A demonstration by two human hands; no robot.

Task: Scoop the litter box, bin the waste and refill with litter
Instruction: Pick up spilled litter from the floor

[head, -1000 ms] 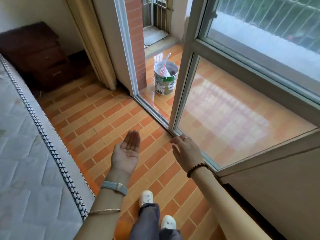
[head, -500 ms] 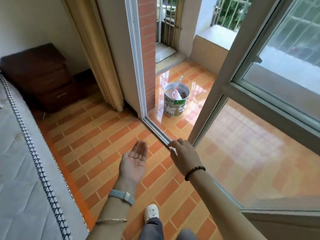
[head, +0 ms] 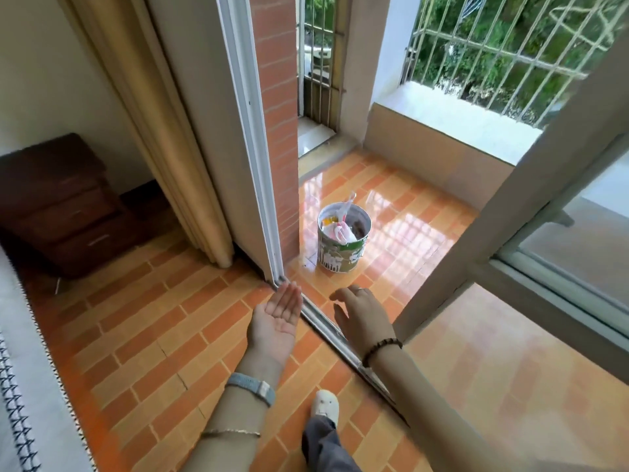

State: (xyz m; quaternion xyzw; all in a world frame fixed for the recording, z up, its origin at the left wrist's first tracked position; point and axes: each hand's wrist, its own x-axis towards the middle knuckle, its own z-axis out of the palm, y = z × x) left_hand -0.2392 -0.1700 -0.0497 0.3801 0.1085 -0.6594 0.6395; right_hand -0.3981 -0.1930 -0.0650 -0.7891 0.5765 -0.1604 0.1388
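A green and white tin bucket (head: 343, 243) stands on the balcony tiles just past the door track, with plastic bags and rubbish inside. My left hand (head: 277, 318) is held palm up with straight fingers, holding nothing, just inside the track. My right hand (head: 362, 315) hovers palm down over the track with loosely bent fingers, near the edge of the sliding glass door (head: 476, 267) and apart from it. No litter box, scoop or litter bag is in view.
The metal door track (head: 326, 332) runs diagonally across the orange tiled floor. A curtain (head: 163, 131) hangs left of the opening, a dark wooden nightstand (head: 64, 202) beyond it, a mattress (head: 20, 369) at far left. The balcony has barred windows.
The sliding door has moved right and the opening to the balcony is wider. My right hand has come off the door edge. The view has moved closer to the doorway.
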